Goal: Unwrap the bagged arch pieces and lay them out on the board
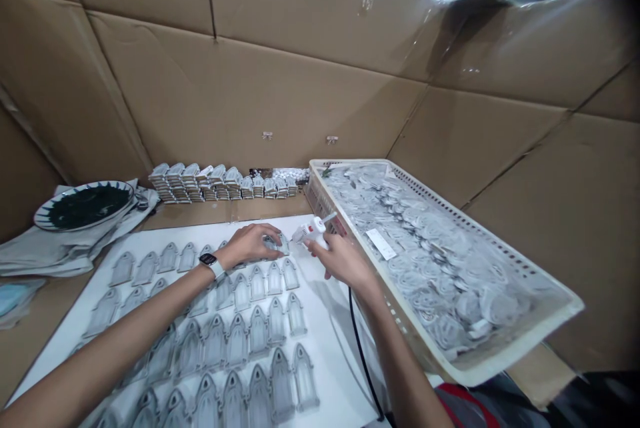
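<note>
My right hand (345,258) is wrapped round the handle of a small white glue gun (311,231), its nozzle pointing left and its black cord (357,331) running down the table. The thumb and fingers of my left hand (256,243) are closed round a clear arch-shaped plastic piece (283,243) at the right end of the far row, close to the nozzle. Several rows of similar arch-shaped pieces (257,331) lie on the white board (327,321). A watch sits on my left wrist.
To the right stands a cream plastic crate (500,371) full of clear bagged parts. Stacks of similar pieces (193,185) line the cardboard wall (280,95) at the back. On the left, a plate with dark contents (90,205) rests on pale cloth (55,255).
</note>
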A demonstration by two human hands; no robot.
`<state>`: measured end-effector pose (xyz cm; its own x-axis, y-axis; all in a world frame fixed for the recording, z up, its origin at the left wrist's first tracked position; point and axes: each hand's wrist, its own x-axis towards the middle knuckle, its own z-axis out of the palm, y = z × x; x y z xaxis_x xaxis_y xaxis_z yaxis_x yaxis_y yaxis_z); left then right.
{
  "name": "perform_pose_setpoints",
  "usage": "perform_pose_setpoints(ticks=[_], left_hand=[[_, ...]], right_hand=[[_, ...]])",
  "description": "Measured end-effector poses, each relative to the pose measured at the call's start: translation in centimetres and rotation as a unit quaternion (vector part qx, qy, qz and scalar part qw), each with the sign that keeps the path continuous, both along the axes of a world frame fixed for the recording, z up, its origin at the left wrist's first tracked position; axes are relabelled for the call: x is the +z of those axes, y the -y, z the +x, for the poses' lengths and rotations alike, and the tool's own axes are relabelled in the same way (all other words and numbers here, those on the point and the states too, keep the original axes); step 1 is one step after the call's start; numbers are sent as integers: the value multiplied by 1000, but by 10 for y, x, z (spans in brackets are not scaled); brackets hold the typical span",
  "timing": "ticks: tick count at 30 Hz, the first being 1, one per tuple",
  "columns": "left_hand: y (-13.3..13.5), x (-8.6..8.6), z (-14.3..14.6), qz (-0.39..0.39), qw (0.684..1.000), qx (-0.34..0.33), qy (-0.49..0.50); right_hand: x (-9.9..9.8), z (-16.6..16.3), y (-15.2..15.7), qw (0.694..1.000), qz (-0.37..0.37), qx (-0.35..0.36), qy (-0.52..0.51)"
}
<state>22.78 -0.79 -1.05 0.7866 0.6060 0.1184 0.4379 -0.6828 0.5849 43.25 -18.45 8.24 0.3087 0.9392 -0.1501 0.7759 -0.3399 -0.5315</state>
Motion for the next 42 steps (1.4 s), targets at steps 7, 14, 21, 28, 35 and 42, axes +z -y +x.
perform_pose_setpoints(ticks=[7,14,21,28,35,42], left_hand=[[-4,-8,0,0,1000,-7,9],[-1,-6,2,15,1000,2,-5],[0,-3,3,22,1000,5,-21],[1,2,3,19,1000,4,-25],[4,6,2,20,999,2,-31],[7,11,2,34,998,10,-46]], right_hand=[[-42,8,10,990,14,-21,-139],[-52,10,8,989,17,-5,-146],[-55,12,5,993,16,16,-118],[-35,8,-5,999,-7,37,2],[5,-15,-17,989,-47,74,123],[21,-28,-25,976,-64,93,186]])
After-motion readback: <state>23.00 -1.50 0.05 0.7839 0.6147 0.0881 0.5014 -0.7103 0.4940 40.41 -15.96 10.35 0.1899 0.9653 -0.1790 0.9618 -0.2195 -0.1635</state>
